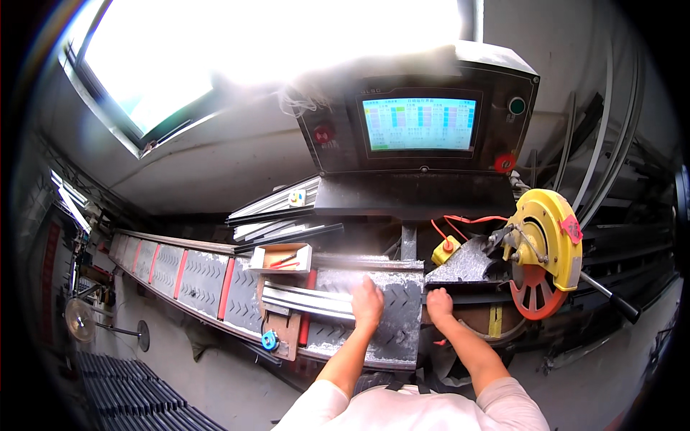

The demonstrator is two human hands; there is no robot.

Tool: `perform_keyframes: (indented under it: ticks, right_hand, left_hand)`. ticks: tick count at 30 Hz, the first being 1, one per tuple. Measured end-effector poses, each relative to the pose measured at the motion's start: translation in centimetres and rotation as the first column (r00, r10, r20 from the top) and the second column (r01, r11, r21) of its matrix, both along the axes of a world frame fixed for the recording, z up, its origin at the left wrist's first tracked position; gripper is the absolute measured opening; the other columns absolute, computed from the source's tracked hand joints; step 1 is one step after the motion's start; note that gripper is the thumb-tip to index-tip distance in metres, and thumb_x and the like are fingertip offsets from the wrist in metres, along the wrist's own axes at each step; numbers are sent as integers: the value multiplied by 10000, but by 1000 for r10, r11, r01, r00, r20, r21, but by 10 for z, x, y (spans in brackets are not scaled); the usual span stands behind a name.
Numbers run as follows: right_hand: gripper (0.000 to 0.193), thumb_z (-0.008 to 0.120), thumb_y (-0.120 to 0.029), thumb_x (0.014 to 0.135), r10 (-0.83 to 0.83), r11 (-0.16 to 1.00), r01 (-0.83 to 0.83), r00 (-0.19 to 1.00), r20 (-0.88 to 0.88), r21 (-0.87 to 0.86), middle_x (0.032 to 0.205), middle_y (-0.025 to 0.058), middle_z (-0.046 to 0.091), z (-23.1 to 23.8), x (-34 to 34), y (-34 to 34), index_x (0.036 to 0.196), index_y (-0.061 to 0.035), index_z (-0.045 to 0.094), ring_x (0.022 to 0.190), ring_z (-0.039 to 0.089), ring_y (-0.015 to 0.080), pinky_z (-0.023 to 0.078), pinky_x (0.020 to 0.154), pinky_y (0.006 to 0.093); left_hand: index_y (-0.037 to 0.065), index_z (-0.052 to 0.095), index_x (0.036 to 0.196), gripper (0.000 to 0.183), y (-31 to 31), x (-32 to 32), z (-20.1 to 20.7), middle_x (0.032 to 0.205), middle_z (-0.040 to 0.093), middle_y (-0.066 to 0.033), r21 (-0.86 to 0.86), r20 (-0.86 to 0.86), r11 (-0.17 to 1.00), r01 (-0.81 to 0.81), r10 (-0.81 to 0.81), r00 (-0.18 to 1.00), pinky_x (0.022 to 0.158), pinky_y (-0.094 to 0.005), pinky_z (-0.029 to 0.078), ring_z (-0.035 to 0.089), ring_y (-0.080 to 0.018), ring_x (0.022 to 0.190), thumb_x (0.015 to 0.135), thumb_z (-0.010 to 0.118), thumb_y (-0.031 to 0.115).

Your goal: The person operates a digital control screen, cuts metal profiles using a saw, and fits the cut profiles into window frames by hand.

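Note:
My left hand (367, 302) is closed around the right-hand end of some long white metal profiles (309, 297) lying on the roller conveyor (399, 316). Its fingers hide their end. Just right of the conveyor's end, my right hand (439, 304) has its fingers curled shut beside a dark bar (471, 294) in front of the saw table. Whatever is inside those fingers is hidden. Farther right stands a cut-off saw with a yellow guard (550, 230), an orange-red disc (535, 293) and a black-tipped handle (619, 304).
A white box (282, 248) with red pens and a blue tape measure (269, 340) rest on the conveyor. Behind hang a control panel (420, 123) and more profiles (277, 208). A yellow switch box (446, 249) sits by the saw. Dark profiles (136, 395) lie stacked at lower left.

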State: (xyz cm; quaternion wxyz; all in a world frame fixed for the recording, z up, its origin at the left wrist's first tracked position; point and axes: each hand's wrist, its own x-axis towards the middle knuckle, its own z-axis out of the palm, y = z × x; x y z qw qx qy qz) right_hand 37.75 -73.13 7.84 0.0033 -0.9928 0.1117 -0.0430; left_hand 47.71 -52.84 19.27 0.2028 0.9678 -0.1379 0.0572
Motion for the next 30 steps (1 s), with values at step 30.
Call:
perform_keyframes:
  ticks: [30]
  right_hand:
    - [71,547,-97,822,-47,990,46,999,2,131,857,106,584,-5,9,27,812,-53,601,839,605,265,575,639,357]
  left_hand:
    - [-27,396,1226,378,-6,7,0,836,575,-224,15,80,999,50,-51,995,674,-505,466,563,-399,780,878,505,73]
